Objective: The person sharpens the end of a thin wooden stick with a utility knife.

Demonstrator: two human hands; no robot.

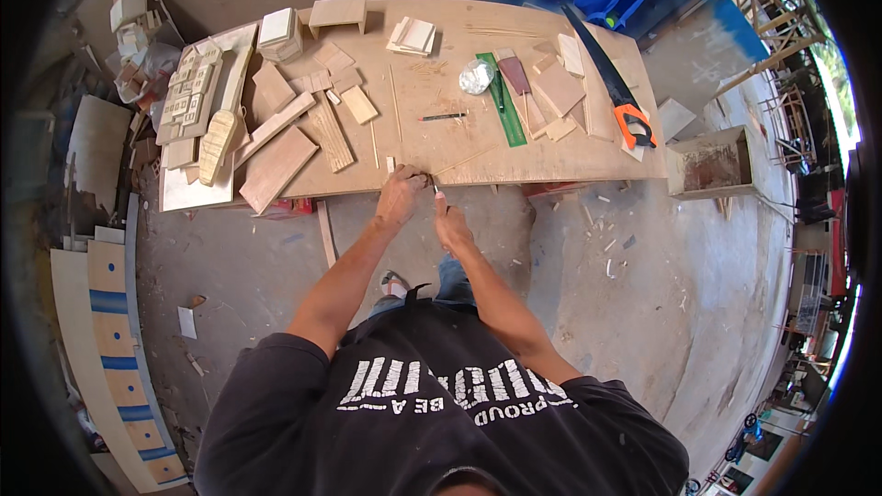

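Observation:
At the near edge of the wooden worktable [432,152], my left hand [401,197] is closed with its fingertips pinched together. Whatever they grip is too small to name. A small pale wood block [390,164] lies right beside these fingers. My right hand [454,230] is wrapped round the pale handle of a small knife-like tool [438,193]. Its short metal tip points away from me and meets the left fingertips. Thin wood strips [459,162] lie just beyond, and a dark pencil-like stick [443,117] rests farther in.
Wood offcuts [280,165] and a small carved wooden model [191,96] crowd the left side. Toward the right lie a green ruler [510,106], a round clear-topped container [475,77], sandpaper [514,73] and a handsaw [606,64] with an orange handle. A metal box [712,161] stands beyond the right edge.

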